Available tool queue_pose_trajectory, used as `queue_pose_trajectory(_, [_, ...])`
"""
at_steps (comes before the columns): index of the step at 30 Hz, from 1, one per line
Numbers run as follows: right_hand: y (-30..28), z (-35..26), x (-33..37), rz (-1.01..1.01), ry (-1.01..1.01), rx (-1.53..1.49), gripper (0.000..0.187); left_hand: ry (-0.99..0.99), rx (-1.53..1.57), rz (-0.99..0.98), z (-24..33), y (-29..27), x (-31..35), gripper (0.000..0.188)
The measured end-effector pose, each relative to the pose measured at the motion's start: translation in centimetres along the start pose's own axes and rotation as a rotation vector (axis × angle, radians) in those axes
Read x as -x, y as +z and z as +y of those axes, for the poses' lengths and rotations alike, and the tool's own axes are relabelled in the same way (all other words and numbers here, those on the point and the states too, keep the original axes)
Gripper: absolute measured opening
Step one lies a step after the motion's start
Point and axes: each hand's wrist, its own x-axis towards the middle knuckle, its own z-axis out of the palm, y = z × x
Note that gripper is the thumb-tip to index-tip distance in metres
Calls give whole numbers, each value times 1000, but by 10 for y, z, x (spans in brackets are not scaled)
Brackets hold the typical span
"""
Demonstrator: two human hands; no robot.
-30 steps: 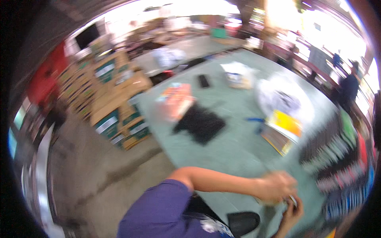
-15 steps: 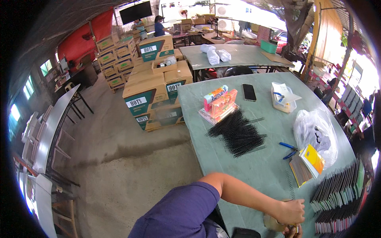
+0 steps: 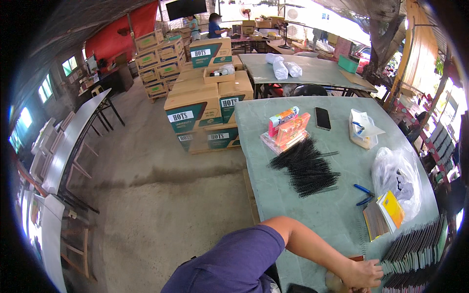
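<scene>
My left hand (image 3: 364, 273) is at the lower right of the table, its fingers bent together around something I cannot make out. A thin brown-edged piece (image 3: 357, 258) shows just behind its knuckles, and a tan rounded thing (image 3: 334, 282) lies beside the wrist. From near that hand a thin loose wire coil (image 3: 362, 229) runs away across the tabletop. Of my right hand (image 3: 360, 290) only a sliver shows at the lower edge, under the left; its fingers are hidden. Right of the hands stand rows of small coil-bound notebooks (image 3: 415, 249).
On the green table (image 3: 303, 215) lie a heap of black coils (image 3: 310, 168), pink and orange packs (image 3: 288, 128), a phone (image 3: 322, 118), a plastic tub (image 3: 364, 132), blue-handled pliers (image 3: 364, 194), a yellow-covered notebook (image 3: 383, 215) and a plastic bag (image 3: 398, 178). Cartons (image 3: 195, 110) stand beyond; people work behind.
The view has swung, so the scene sits farther right and lower. My left hand now shows a brown-edged piece behind it, and my right fingers have mostly dropped out of sight.
</scene>
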Motion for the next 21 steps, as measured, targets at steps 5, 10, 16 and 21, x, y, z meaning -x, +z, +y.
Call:
queue_pose_trajectory(5, [12, -24, 4, 58, 101, 22, 40, 5, -17, -421, -20, -5, -7, 27])
queue_pose_trajectory(10, [2, 16, -4, -61, 222, -282, 39, -123, 50, -393, -8, -62, -13, 23])
queue_pose_trajectory(16, [17, -5, 2, -121, 397, -423, 32, -65, 58, -327, -17, -67, -9, 29])
queue_pose_trajectory(21, [19, -29, 3, -83, 338, -527, 25, -73, 82, -474, -21, -71, -6, 28])
